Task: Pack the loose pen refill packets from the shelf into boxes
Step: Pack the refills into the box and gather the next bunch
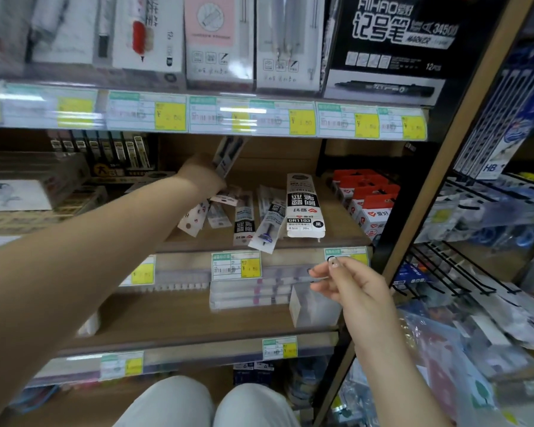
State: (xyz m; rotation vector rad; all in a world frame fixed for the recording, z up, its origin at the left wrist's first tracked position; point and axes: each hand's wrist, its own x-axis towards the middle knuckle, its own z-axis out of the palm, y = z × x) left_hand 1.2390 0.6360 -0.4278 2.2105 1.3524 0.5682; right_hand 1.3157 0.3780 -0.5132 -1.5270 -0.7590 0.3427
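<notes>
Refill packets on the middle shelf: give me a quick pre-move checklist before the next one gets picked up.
1. Left hand has a firm hold on its refill packets: ok, raised clear of the shelf.
2. Right hand free: ok, empty, fingers loosely curled.
3. Loose packets still to collect: ok, several lie scattered.
4. Large GR1103 packet reachable: ok, at the shelf front.
5. Open box ready to receive packets: cannot tell.

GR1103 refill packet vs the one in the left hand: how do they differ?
The GR1103 packet lies flat on the middle shelf, untouched; the held packet is lifted and tilted, gripped by the left hand. The GR1103 packet looks wider, its label readable; the held packet's print is blurred. Both are long, slim, black-and-white packets.
</notes>
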